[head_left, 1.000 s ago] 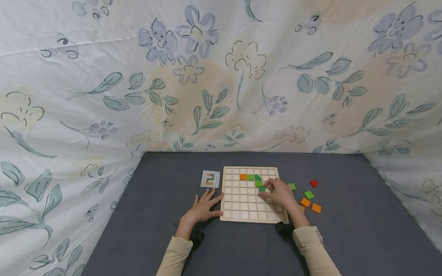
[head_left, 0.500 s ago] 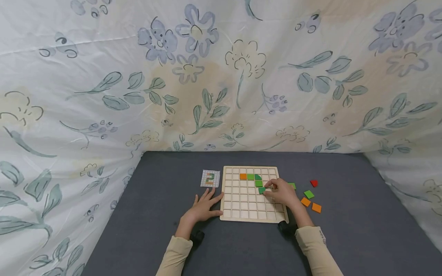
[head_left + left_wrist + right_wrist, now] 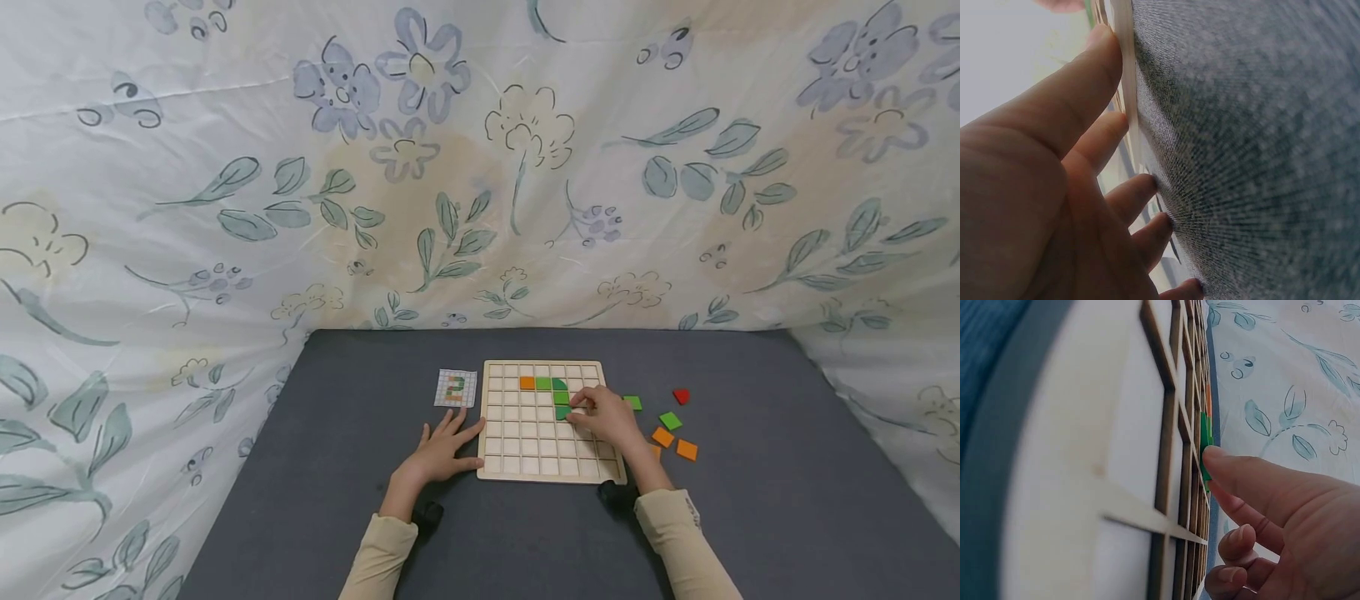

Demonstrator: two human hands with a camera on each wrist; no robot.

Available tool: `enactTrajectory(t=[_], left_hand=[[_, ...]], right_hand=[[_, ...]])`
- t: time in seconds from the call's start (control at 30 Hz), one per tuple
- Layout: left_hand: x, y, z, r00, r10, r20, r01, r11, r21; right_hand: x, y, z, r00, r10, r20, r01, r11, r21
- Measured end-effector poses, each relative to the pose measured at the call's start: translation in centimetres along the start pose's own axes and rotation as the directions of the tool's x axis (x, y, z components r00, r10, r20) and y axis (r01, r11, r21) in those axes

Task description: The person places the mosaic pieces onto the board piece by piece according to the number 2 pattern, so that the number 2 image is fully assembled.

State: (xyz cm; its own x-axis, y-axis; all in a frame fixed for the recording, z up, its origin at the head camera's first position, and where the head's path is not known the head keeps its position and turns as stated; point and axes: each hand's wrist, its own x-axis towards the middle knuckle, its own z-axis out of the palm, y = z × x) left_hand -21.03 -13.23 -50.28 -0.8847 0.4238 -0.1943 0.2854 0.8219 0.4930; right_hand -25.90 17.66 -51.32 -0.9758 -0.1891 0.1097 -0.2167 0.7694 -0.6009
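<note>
A wooden grid board [image 3: 517,450] lies on the dark table. Along its upper part sit an orange square tile [image 3: 527,383], a light green tile [image 3: 543,383], a dark green tile with a rounded corner [image 3: 558,384] and, below that, another light green tile [image 3: 561,398]. My right hand [image 3: 609,417] pinches a dark green tile [image 3: 562,412] just beneath them; in the right wrist view the thumb [image 3: 1222,459] is against its green edge. My left hand [image 3: 438,454] has its fingers spread, with thumb and index finger touching the board's left edge.
A small card [image 3: 455,388] with a coloured grid pattern lies left of the board. To the right are loose tiles: light green [image 3: 671,421], orange [image 3: 686,450] and red [image 3: 681,396]. A floral cloth [image 3: 450,167] hangs behind the table.
My right hand has shifted the dark green tile slightly left, so it now lines up under the light green tile. The left hand stays at the board's edge.
</note>
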Motion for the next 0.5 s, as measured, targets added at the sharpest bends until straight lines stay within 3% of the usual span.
enactTrajectory(t=[0.5], left_hand=[[-0.04,-0.05,0.01,1.000,0.007,-0.002,-0.007,1.000,-0.009]], right_hand=[[0.01,-0.13,0.24,1.000,0.016,-0.019,-0.016,1.000,0.001]])
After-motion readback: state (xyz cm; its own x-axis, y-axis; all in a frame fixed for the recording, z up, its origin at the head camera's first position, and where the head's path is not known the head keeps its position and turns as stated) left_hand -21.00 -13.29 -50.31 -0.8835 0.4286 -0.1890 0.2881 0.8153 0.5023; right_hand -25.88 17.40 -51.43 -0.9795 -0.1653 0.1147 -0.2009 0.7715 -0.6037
